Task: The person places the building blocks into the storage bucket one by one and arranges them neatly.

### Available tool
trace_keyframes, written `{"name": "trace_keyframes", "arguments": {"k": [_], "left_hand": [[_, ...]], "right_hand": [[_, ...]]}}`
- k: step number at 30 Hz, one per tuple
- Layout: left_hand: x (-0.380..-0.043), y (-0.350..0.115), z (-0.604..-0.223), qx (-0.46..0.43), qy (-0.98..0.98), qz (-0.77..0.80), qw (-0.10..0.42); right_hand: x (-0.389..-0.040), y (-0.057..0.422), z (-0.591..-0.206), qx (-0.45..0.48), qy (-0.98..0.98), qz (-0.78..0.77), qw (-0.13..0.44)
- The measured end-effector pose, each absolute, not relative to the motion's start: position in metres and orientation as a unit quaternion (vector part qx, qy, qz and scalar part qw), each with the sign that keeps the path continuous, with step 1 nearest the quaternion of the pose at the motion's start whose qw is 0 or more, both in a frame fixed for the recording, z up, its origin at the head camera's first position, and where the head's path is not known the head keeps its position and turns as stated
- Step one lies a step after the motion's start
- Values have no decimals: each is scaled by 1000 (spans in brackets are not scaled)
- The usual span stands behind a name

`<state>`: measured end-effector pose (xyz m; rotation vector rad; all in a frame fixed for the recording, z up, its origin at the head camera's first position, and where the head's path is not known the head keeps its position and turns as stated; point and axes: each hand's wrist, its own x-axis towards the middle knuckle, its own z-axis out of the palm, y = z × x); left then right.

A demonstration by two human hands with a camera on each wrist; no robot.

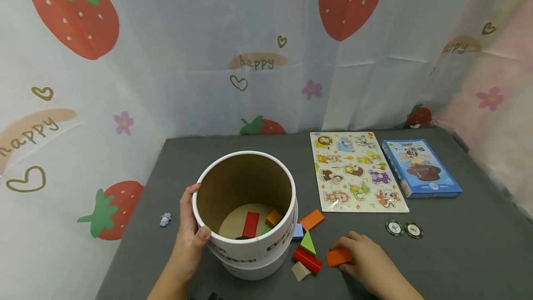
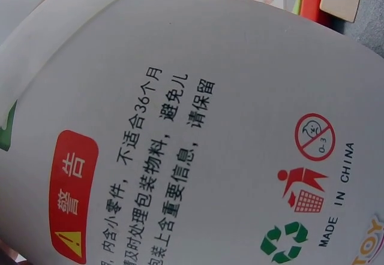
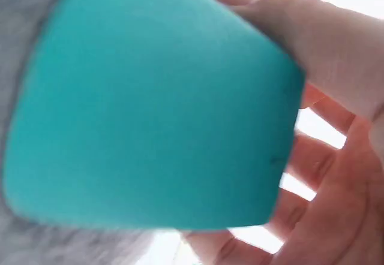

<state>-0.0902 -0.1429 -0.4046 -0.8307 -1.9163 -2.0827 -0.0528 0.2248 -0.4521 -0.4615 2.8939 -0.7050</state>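
A white cardboard bucket (image 1: 266, 254) stands upright at the table's middle, with a red block (image 1: 251, 224) and a yellow-orange block (image 1: 273, 218) among the pieces inside. My left hand (image 1: 188, 235) grips its near-left rim, thumb outside. Printed warnings on the bucket's wall (image 2: 240, 157) fill the left wrist view. To the bucket's right, my right hand (image 1: 370, 263) pinches an orange block (image 1: 338, 257) low over the table. A teal block (image 3: 150, 115) looms large beside that hand in the right wrist view; my wrist mostly covers it in the head view.
Between bucket and right hand lie a red block (image 1: 307, 260), a green triangle (image 1: 308, 243), a wooden block (image 1: 300, 271), a blue block (image 1: 297, 231) and another orange block (image 1: 312, 220). Behind are an animal puzzle board (image 1: 350, 200), a blue box (image 1: 433, 184) and two chips (image 1: 393, 228). A small blue figure (image 1: 165, 219) lies left.
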Motion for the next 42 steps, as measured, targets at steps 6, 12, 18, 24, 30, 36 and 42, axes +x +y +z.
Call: {"name": "trace_keyframes", "arguments": {"k": [6, 12, 18, 24, 30, 36, 42], "left_hand": [[-90, -145, -403, -276, -654, -699, 92], [-91, -144, -403, -271, -661, -694, 84], [-95, -147, -401, -282, -658, -692, 92], [-96, -148, -403, -279, -662, -690, 85], [-93, -148, -405, -272, -668, -689, 74], [-92, -149, -406, -272, -668, -689, 78], [-91, -148, -405, -274, -666, -689, 86]], "right_hand": [[-54, 220, -451, -93, 964, -247, 40], [-66, 205, -404, -112, 960, -244, -81], [-92, 172, -316, -194, 914, -284, -215], [-110, 116, -271, -325, 896, -271, -133], [-131, 78, -279, -407, 903, -142, 9], [-135, 71, -287, -425, 898, -113, 15], [-123, 90, -286, -417, 889, -161, -102]]}}
